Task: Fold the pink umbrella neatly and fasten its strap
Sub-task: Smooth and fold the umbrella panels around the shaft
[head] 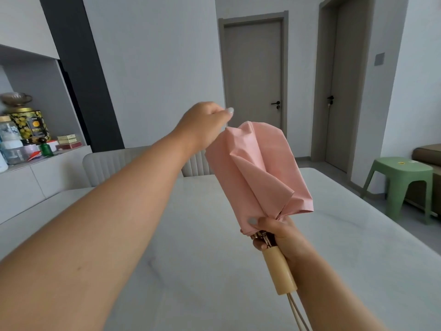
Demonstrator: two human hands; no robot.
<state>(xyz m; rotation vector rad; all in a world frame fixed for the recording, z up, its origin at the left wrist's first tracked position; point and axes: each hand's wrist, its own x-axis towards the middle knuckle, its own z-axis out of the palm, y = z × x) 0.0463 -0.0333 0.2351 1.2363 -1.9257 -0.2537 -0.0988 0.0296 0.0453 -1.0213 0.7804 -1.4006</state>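
right hand [274,232] grips pink umbrella [257,170] above its handle [280,271]; left hand [205,123] pinches the canopy tip. pleats look loose; next, smooth them, wrap strap.

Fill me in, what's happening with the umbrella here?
A person is part-way through folding a pink umbrella held in the air over a pale table. The right hand grips it at the base of the canopy, just above the wooden handle. The left hand pinches the far tip of a fabric panel. The canopy is collapsed but loose and baggy. No strap is visible, so nothing is fastened.
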